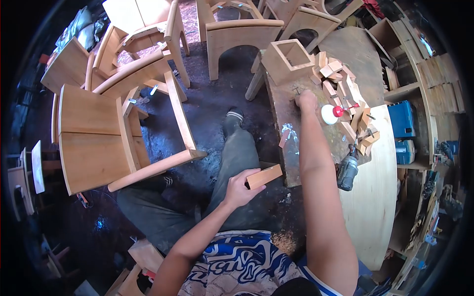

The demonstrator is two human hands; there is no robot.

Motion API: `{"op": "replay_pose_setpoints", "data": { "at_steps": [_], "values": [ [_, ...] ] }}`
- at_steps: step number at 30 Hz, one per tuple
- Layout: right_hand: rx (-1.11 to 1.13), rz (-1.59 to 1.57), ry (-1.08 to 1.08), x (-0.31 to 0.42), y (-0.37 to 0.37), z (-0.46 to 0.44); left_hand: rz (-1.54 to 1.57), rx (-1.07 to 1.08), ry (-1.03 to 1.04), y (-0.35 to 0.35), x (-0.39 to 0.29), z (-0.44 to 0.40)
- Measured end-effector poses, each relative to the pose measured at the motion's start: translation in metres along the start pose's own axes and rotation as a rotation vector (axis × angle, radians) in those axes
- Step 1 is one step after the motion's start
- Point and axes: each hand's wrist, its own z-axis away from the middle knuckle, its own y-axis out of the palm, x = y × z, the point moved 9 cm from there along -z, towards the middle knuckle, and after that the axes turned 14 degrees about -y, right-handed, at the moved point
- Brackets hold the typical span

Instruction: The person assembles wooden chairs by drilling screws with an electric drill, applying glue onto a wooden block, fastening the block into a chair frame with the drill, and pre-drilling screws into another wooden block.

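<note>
My left hand [240, 189] is wrapped round a short wooden block [264, 177], held above my thigh beside the low workbench. Stretched forward, my right hand [306, 100] rests at the bench top [291, 116] with its fingers drawn together. Small dark bits show at its fingertips, too small to name. Just beyond that hand stands a square wooden box [288, 61] with an open top. To its right lie a white glue bottle [330, 114] with a red cap and a pile of wooden blocks [340, 79]. A cordless drill [348, 171] lies beside my right forearm.
A wooden chair [94, 140] lies tipped over at my left, near my legs. More wooden chairs [242, 37] stand ahead. A pale curved board [370, 202] lies right of the bench. Shelves with blue cases [402, 121] line the right side.
</note>
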Motion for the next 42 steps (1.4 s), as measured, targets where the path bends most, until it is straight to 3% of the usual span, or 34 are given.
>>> {"op": "replay_pose_setpoints", "data": {
  "at_steps": [17, 19, 42],
  "values": [
    [0.073, -0.064, 0.112, -0.025, 0.010, -0.036, 0.003, 0.000, 0.044, -0.007, -0.005, -0.002],
    [0.065, -0.183, 0.170, -0.018, 0.000, -0.020, 0.017, 0.016, 0.026, -0.007, -0.005, -0.002],
    [0.027, -0.173, 0.094, -0.022, 0.009, -0.034, -0.022, -0.002, 0.099, -0.004, -0.010, -0.003]
  ]
}}
